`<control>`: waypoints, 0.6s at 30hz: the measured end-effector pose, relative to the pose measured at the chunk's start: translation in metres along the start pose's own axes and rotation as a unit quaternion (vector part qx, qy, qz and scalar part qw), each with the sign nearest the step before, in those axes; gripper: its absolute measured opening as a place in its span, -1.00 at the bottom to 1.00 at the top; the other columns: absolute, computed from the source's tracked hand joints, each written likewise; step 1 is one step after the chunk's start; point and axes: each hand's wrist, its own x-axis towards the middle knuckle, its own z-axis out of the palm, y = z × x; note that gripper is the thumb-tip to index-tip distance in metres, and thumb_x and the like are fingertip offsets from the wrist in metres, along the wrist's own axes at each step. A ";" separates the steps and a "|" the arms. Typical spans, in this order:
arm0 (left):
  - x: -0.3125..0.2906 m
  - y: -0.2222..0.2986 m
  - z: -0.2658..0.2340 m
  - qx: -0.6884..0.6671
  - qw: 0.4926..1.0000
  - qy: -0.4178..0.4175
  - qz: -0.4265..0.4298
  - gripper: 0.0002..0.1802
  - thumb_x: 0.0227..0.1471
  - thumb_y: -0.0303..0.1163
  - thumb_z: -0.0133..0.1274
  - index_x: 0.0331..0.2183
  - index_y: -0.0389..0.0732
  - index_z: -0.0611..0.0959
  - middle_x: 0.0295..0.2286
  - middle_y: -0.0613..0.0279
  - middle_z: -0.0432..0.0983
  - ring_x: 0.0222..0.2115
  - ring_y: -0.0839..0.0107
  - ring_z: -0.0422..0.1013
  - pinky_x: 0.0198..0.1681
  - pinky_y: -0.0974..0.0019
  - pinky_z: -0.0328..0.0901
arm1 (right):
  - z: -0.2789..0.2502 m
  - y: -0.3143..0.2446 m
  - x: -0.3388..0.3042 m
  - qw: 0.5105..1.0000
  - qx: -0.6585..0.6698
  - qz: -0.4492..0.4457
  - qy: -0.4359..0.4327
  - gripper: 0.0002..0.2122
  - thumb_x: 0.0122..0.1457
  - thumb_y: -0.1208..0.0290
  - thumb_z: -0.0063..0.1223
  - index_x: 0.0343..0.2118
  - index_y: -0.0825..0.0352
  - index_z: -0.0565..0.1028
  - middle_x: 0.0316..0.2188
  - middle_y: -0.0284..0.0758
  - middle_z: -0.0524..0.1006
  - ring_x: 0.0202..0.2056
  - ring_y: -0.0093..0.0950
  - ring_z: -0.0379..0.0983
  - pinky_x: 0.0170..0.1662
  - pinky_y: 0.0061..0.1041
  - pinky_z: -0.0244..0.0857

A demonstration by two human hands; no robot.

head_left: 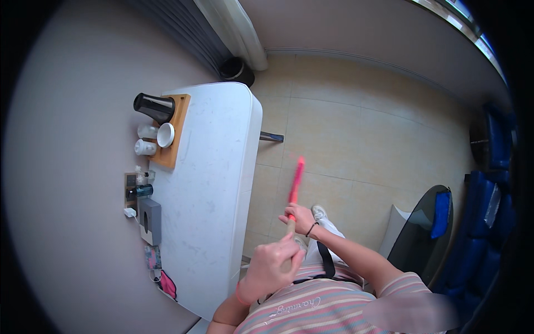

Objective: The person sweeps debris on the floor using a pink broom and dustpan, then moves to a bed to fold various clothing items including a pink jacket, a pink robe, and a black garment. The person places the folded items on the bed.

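I hold a long pole [291, 225], beige near me and bright pink-red farther out, angled down toward the floor. Its pink end [297, 177] is smeared by motion, so whether it is a broom or a mop I cannot tell. My left hand [272, 266] is closed around the upper end, close to my body. Farther down, my right hand [301, 217] is wrapped round the pole where beige meets pink. My white shoe [319, 211] shows just beyond the right hand.
On the left stands a white table [211, 183] with a wooden tray [178, 131] of cups and a dark pitcher, plus a grey tissue box [150, 221]. A black bin [237, 71] is behind it. To the right are a dark glass table [425, 239] and blue seats [473, 222].
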 end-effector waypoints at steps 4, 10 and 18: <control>-0.002 -0.034 0.030 -0.026 0.997 0.037 -0.062 -0.84 -0.04 -0.48 0.07 -0.59 -0.31 0.53 -0.63 -0.07 0.40 -0.56 -0.08 0.39 -0.26 0.15 0.43 | 0.033 0.048 -0.010 0.998 -0.018 0.044 -0.036 -0.72 0.04 0.18 0.15 -0.58 0.30 0.44 -0.50 -0.22 0.43 -0.43 -0.17 0.42 -0.38 -0.22 0.32; 0.015 -0.045 0.090 0.095 0.992 0.038 -0.078 -0.81 0.02 -0.39 0.06 -0.57 -0.25 0.52 -0.60 -0.02 0.44 -0.54 -0.07 0.43 -0.37 0.13 0.41 | 0.089 0.123 0.044 0.984 0.079 -0.110 -0.114 -0.75 0.03 0.19 0.16 -0.51 0.28 0.45 -0.41 -0.22 0.45 -0.33 -0.15 0.42 -0.30 -0.22 0.31; 0.024 -0.001 0.074 0.175 0.979 -0.007 0.101 -0.74 -0.02 -0.29 0.14 -0.60 -0.22 0.49 -0.62 0.09 0.44 -0.47 -0.03 0.49 -0.37 0.14 0.42 | 0.000 0.041 0.036 0.987 0.098 -0.121 -0.033 -0.73 0.09 0.18 0.12 -0.46 0.30 0.40 -0.37 -0.25 0.47 -0.31 -0.18 0.41 -0.28 -0.26 0.30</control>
